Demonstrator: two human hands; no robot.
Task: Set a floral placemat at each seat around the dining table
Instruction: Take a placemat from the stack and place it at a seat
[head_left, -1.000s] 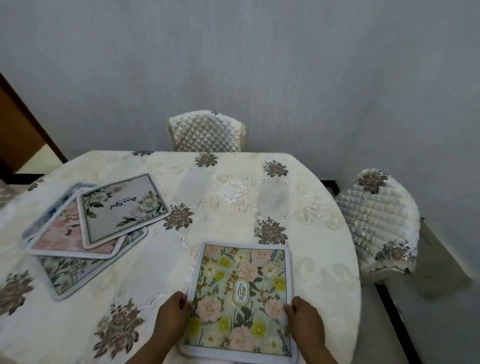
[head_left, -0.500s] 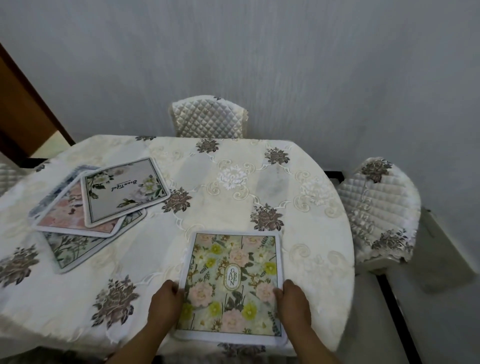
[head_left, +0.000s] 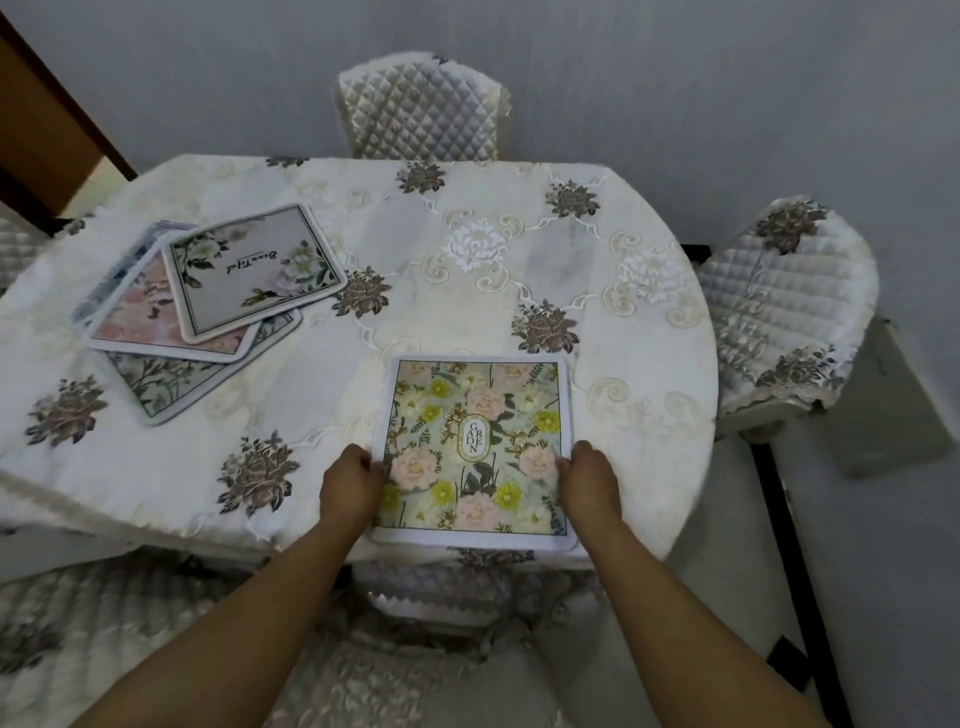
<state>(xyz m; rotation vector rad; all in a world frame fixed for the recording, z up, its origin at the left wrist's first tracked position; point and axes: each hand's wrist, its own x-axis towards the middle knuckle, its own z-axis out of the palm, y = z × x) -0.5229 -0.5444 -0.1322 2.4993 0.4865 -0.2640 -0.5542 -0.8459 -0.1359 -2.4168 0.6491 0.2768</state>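
Gripping the pink-and-yellow floral placemat (head_left: 475, 449) by its side edges, left hand (head_left: 350, 486) and right hand (head_left: 589, 483) square it at the near seat; fetching from the fanned stack of spare mats (head_left: 208, 306) comes next.

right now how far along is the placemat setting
Done: nothing fully. In hand: the garden placemat lies flat at the near seat, left hand and right hand gripping its side edges. Left: the stack of placemats still waits; the far chair and right chair have no mats.
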